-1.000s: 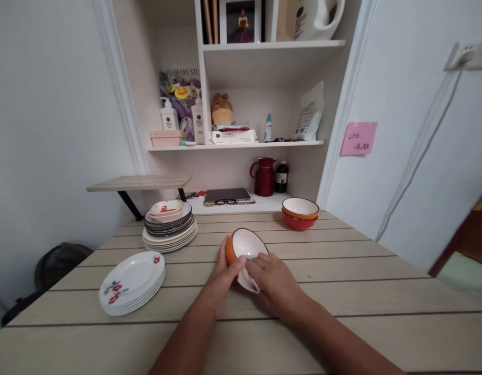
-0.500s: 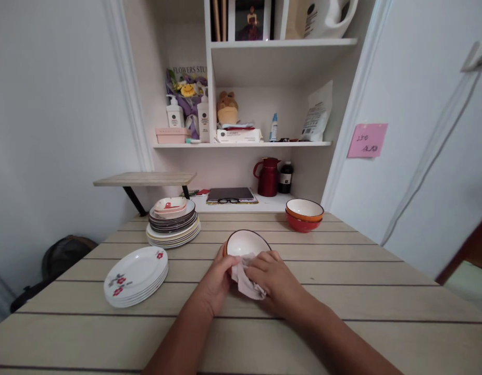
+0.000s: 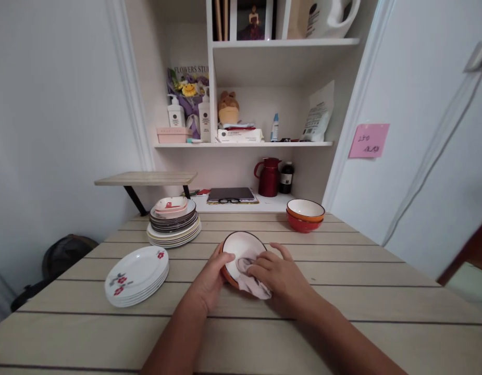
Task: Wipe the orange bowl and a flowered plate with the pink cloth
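An orange bowl (image 3: 236, 249) with a white inside and dark rim is tilted toward me near the table's middle. My left hand (image 3: 211, 276) grips its left side, thumb over the rim and the other fingers mostly hidden behind it. A pale pinkish cloth (image 3: 254, 285) lies partly inside the bowl and hangs over its near edge. My right hand (image 3: 277, 276) presses the cloth against the inside with bent fingers; one finger sticks out past the right rim.
On the slatted table (image 3: 342, 297), floral plates (image 3: 137, 276) are stacked at left, with a taller pile of plates (image 3: 173, 226) behind. Two nested bowls (image 3: 305, 216) stand back right. A laptop (image 3: 231, 195), glasses (image 3: 229, 200) and a red jug (image 3: 269, 177) sit along the back.
The bowl has turned slightly and shifted a little left with my left hand. My right hand has moved the cloth inside it, and one right finger has lifted away.
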`<action>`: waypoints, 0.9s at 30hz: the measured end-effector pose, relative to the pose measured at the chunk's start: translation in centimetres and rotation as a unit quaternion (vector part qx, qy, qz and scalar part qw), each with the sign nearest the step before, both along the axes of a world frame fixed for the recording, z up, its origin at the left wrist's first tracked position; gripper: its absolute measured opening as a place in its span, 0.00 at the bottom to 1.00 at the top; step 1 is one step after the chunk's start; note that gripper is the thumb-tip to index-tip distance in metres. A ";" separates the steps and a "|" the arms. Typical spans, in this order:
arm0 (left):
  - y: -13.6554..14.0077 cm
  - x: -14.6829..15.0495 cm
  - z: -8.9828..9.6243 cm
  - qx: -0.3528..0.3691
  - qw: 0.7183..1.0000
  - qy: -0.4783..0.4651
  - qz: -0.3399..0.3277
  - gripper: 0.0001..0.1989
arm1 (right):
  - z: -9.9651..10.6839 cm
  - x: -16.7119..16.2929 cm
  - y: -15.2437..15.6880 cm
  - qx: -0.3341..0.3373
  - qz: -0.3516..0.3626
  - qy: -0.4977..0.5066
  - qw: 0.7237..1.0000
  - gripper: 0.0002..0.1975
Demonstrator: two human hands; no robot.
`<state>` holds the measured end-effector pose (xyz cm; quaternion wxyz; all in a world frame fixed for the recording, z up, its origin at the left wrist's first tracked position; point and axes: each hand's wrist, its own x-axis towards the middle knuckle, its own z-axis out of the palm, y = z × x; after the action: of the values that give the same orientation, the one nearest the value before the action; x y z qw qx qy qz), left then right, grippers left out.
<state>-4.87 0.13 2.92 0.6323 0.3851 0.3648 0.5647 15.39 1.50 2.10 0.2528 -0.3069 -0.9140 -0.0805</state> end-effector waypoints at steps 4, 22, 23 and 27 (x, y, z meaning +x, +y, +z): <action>0.2 -0.1 -0.4 0.005 1.000 -0.015 0.009 0.32 | -0.3 -0.1 0.1 -0.012 0.003 -0.025 1.000 0.16; 0.4 0.3 -0.7 0.035 0.994 -0.098 -0.028 0.41 | -0.3 -0.5 0.0 -0.049 -0.038 -0.012 0.998 0.22; 0.5 0.4 -0.7 0.045 0.992 -0.108 -0.047 0.39 | -0.1 -0.6 0.0 -0.062 -0.045 -0.004 0.997 0.24; 0.4 0.7 -0.9 0.066 0.988 -0.108 -0.088 0.35 | 0.4 -0.7 -0.2 -0.103 -0.068 0.030 0.992 0.28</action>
<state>-4.20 0.55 2.02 0.6886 0.3936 0.2209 0.5676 14.66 1.26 2.47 0.2413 -0.3955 -0.8862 0.0062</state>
